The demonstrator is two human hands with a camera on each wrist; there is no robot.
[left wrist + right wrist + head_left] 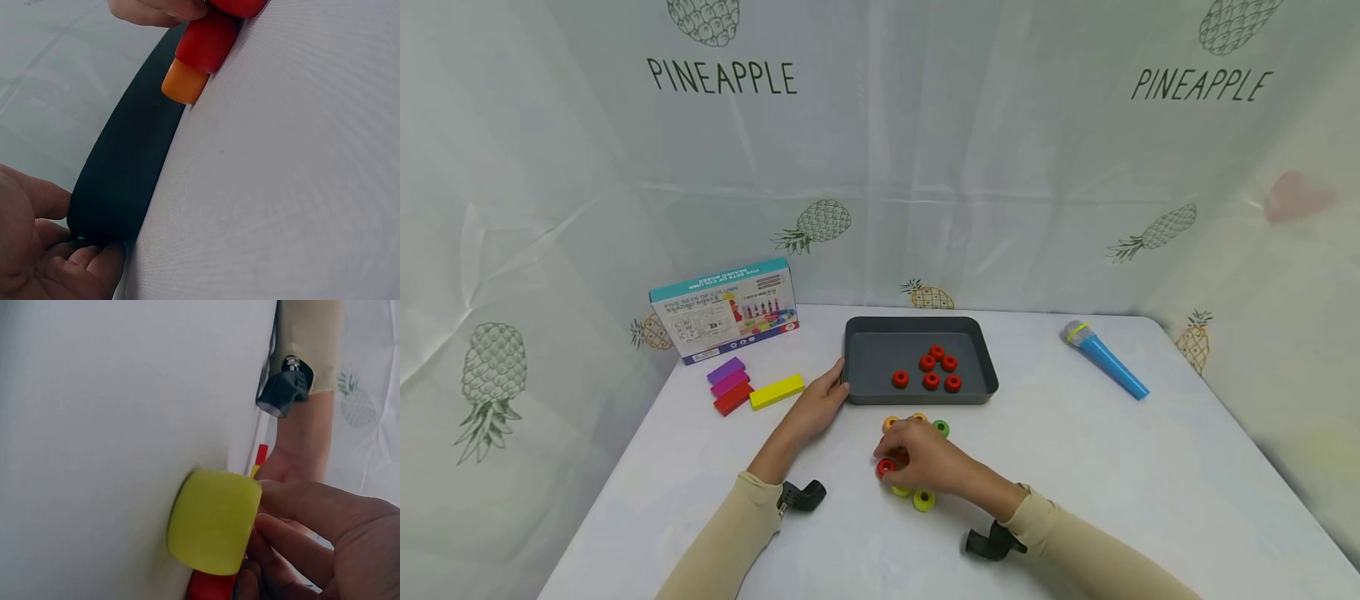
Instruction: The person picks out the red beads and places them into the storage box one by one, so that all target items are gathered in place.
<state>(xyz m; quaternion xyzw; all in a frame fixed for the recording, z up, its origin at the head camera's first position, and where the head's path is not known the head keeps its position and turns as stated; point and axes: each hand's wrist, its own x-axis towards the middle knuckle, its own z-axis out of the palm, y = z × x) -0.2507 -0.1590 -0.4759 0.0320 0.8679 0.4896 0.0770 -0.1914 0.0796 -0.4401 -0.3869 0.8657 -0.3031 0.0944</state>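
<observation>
My left hand (822, 403) grips the dark grey tray (857, 322) at its near left corner; in the left wrist view its fingers (103, 269) curl at the tray's end. Several red ring beads (931, 381) lie inside the tray. In front of it, my right hand (925, 454) reaches over a small group of beads, thumb and forefinger around a red bead (886, 468). Close by are an orange bead (185, 82), a green bead (941, 427) and a yellow-green bead (215, 522). The right hand partly hides the group.
At the left stands a printed toy box (726, 312). Before it lie purple, pink and red blocks (732, 398) and a yellow block (777, 391). A blue toy microphone (1107, 360) lies at the right. Pineapple-print cloth (925, 167) hangs behind the white table (1075, 467).
</observation>
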